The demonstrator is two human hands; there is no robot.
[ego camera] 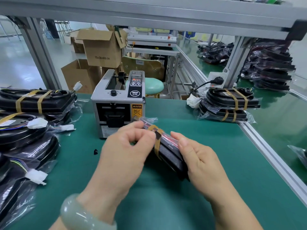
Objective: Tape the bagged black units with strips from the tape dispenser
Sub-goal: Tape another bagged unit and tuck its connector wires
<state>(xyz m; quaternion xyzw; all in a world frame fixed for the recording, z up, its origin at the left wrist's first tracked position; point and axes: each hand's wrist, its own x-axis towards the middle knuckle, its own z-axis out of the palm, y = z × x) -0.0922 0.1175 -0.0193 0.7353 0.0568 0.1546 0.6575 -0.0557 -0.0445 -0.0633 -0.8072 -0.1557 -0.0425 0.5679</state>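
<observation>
finding: the bagged black unit [171, 153] is held clear of the desk [166, 196], between both hands. its long axis runs from the far end, just beyond the left grip, back toward the person under the right grip.

left hand [126, 146]: fingers curled, and the grip pinches the brown tape strip [157, 145] where it crosses the unit's upper edge. the strip wraps across the short way, at right angles to the long axis, immediately right of this grip.

right hand [197, 156]: grasping the unit's near half, with the thumb laid along its top face. the other fingers are hidden beneath.

judgement: the left hand is nearer the strip and is placed to smooth it down. the right hand serves as the steadying hold.

tape dispenser [116, 103]: stands on the desk just beyond the left grip, outlet facing the hands. whether a fresh strip waits there cannot be told.

surroundings: green mat surface. taped units [232, 100] are stacked well beyond the right grip. a pile of bagged units [33, 100] lies well to the left of the left grip. cardboard boxes [103, 48] and a stool [154, 87] are behind the desk.
</observation>
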